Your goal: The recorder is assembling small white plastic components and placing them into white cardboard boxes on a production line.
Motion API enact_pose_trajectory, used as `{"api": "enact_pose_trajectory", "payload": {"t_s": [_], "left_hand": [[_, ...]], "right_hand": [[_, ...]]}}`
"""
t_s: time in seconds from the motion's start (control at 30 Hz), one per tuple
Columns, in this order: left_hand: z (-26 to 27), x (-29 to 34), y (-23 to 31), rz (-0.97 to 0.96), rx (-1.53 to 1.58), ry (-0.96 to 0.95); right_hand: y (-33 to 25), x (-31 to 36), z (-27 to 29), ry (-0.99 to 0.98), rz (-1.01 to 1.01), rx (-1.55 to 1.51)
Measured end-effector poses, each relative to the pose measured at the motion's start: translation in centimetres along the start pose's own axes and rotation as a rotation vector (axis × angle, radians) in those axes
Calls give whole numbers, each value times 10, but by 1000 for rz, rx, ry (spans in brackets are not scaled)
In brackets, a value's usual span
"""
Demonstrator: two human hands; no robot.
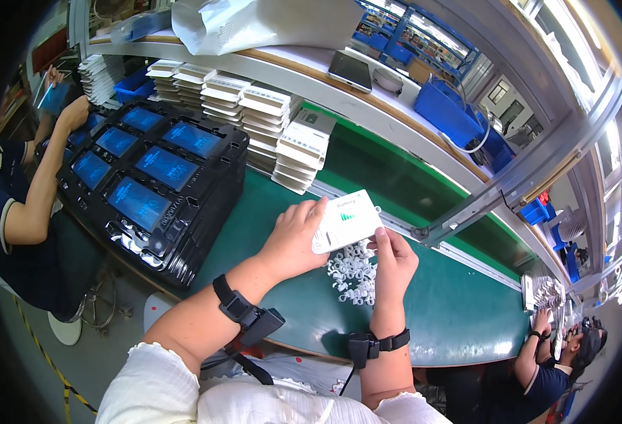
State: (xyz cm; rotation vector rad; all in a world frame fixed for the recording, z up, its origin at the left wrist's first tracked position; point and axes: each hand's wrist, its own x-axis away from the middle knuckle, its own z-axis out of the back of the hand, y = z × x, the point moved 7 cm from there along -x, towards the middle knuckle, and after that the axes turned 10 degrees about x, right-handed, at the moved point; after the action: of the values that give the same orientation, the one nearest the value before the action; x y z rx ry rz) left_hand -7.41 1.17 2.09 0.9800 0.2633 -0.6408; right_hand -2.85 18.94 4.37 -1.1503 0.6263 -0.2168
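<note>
My left hand (291, 240) is closed round the left side of a flat white battery pack (346, 220) with a green mark on its face, held tilted above the bench. At its right edge, the fingers of my right hand (396, 263) pinch together at the lower corner; whether a small part is also between them I cannot make out. A small white piece sticks out by the upper right corner. Beneath both hands lies a loose heap of small white ring-shaped parts (352, 274) on the green bench top (459, 304).
Stacked black trays (183, 233) with blue-filmed rectangular units stand at the left. Behind them are stacks of white flat boxes (265, 116). A shelf (410, 120) with a metal post (480, 201) runs along the back. One person (31, 212) works at far left, others (544, 367) at far right.
</note>
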Motion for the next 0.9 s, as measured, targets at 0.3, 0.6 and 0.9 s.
{"api": "enact_pose_trajectory", "payload": {"t_s": [0.3,0.6,0.9], "left_hand": [[1,3,7,-49,-66,-17],[5,3,7,-72,-66,-3],[6,4,10,-74,-134,3]], "right_hand": [[23,-10,3,-137,-197,-280],[5,-10,5,-105,0,-47],[12,-7,-1,-107,-62,14]]}}
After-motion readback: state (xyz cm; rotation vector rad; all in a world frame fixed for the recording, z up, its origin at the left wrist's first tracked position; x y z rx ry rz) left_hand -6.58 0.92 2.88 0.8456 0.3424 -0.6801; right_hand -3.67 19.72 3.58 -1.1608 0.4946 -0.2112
